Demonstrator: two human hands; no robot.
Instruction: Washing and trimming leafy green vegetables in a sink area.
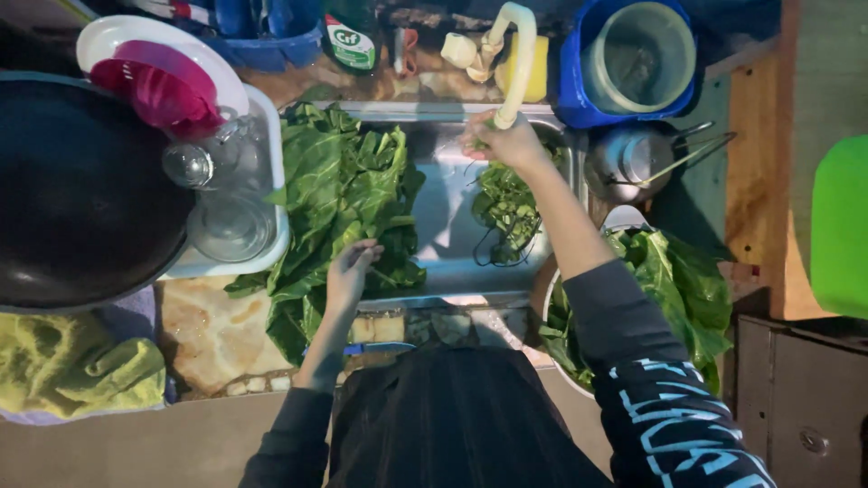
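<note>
- Steel sink (452, 194) sits mid-counter and serves as the landmark; a large heap of green leaves (339, 194) fills its left half.
- Left hand (350, 276) rests on that heap near the sink's front edge, fingers curled and pinching a leaf.
- Right hand (506, 143) is closed around the pale tap spout (515, 63) at the sink's back, with a wet leaf bunch (506, 210) hanging just below it.
- More leaves fill a bowl (669, 289) right of the sink.
- A dark wok (77, 194) and a glass-filled dish rack (262, 244) stand left of the sink.
</note>
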